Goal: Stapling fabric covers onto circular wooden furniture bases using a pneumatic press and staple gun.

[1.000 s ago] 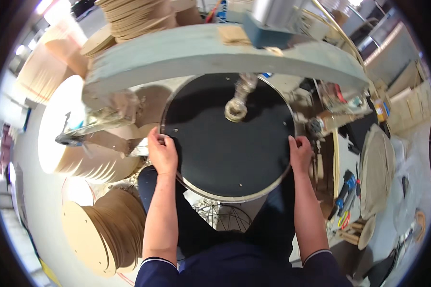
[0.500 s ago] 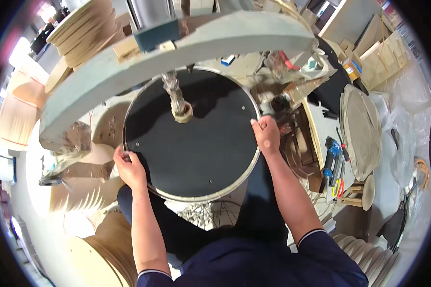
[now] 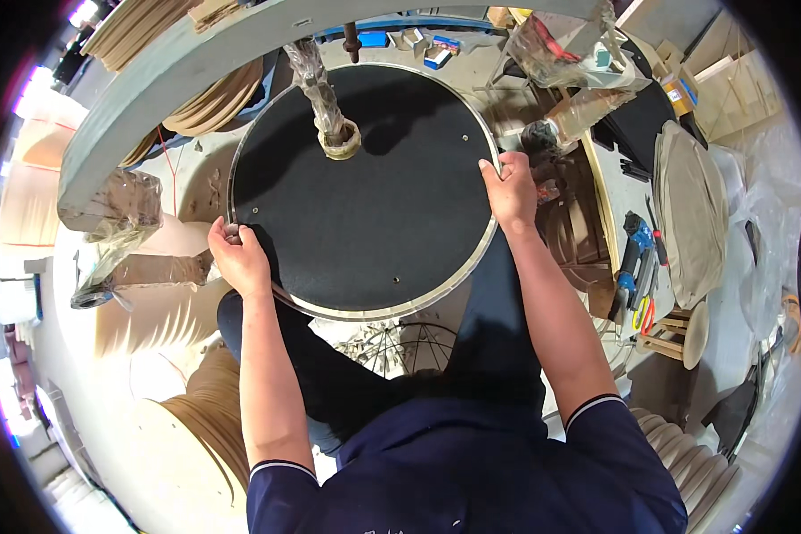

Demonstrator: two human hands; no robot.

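Observation:
A large round black board [image 3: 365,222] with a pale rim lies level above my lap. My left hand [image 3: 240,260] is closed on its rim at the left, fingertips curled at the edge. At the right edge my right hand [image 3: 512,191] grips the same rim, thumb on the upper side. Three small fastener-like spots show near the board's edge. Over its far part hangs a plastic-wrapped rod [image 3: 316,84], ending in a pale ring [image 3: 339,142]. What supports the board underneath is mostly hidden.
A curved grey machine arm [image 3: 151,93] arches overhead, its ends wrapped in plastic. Stacked wooden discs [image 3: 218,98] stand at far left, more at near left [image 3: 209,418]. On the right are a blue power tool [image 3: 634,245], scissors [image 3: 644,314] and a small wooden stool [image 3: 685,336].
The view has tilted, so the board, hands and machine arm sit higher in the picture, and more of the background beyond the board shows. Both hands keep hold of the rim.

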